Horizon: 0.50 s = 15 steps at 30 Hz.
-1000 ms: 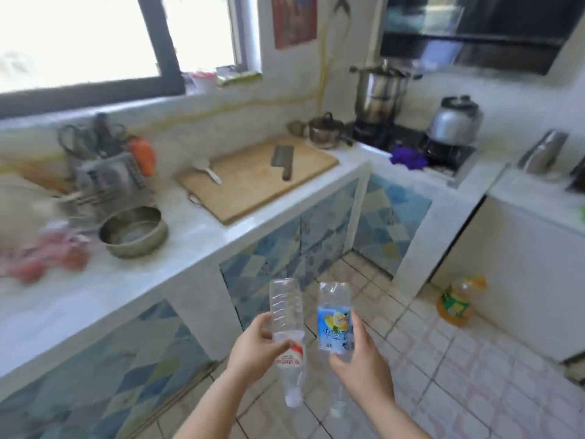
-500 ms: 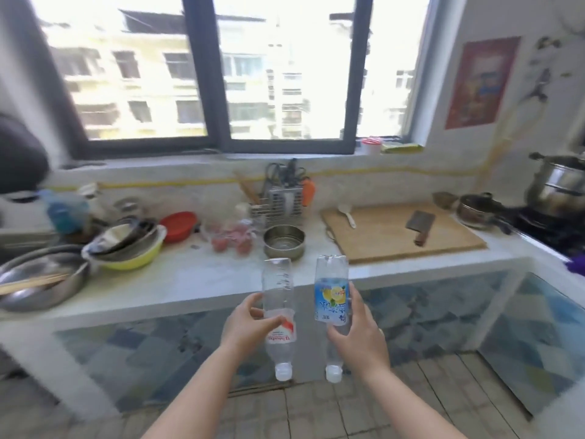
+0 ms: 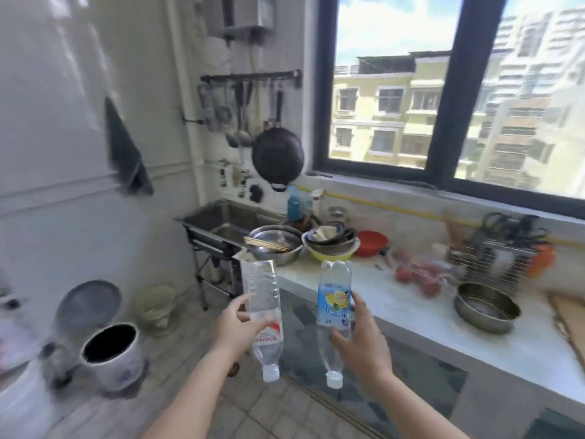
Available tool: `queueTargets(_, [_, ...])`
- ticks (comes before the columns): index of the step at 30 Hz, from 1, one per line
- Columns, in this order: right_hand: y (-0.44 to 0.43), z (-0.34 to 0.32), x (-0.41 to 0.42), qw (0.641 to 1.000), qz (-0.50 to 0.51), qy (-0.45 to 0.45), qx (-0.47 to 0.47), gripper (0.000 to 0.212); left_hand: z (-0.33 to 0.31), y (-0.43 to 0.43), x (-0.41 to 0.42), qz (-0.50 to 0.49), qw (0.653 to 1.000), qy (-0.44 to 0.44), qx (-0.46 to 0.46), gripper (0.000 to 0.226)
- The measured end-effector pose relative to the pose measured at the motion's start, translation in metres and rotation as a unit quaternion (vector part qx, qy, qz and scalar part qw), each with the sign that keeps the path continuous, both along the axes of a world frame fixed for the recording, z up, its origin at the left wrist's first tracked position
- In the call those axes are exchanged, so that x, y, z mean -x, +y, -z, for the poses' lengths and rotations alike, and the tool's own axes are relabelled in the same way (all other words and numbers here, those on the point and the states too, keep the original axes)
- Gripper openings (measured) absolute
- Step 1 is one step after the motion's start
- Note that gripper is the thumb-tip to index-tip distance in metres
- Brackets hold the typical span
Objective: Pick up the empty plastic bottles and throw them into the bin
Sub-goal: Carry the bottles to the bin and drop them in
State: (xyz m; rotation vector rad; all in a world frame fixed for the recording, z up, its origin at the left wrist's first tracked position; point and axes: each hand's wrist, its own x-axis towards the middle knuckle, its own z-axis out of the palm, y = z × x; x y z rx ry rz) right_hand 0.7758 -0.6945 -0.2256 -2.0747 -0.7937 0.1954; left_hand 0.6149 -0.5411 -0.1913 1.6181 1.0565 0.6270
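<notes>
Left hand [image 3: 235,327] wrapping its fingers round a clear bottle [image 3: 264,315] with a red-and-white label, cap pointing down, right hand [image 3: 364,340] clamping a second bottle [image 3: 334,312] with a blue-and-yellow label the same way up. Hanging side by side at six o'clock, apart, just off the counter [image 3: 411,324] edge. Sitting down at eight o'clock on the floor, a white pot [image 3: 110,356] with a dark open mouth, blurred.

Daylit kitchen, wide-angle view, partly blurred.
Strong daylight enters through the window [image 3: 443,90] at far right; left edge is smeared, straight lines are bowed.
</notes>
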Motion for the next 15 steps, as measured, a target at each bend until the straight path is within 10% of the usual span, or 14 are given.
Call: queueTargets(15, [0.325, -0.020, 0.183, 0.971, -0.237, -0.037, -0.008, 0.078, 0.003, 0.241, 0.243, -0.225, 0.974, 0.012, -0.026, 0.057])
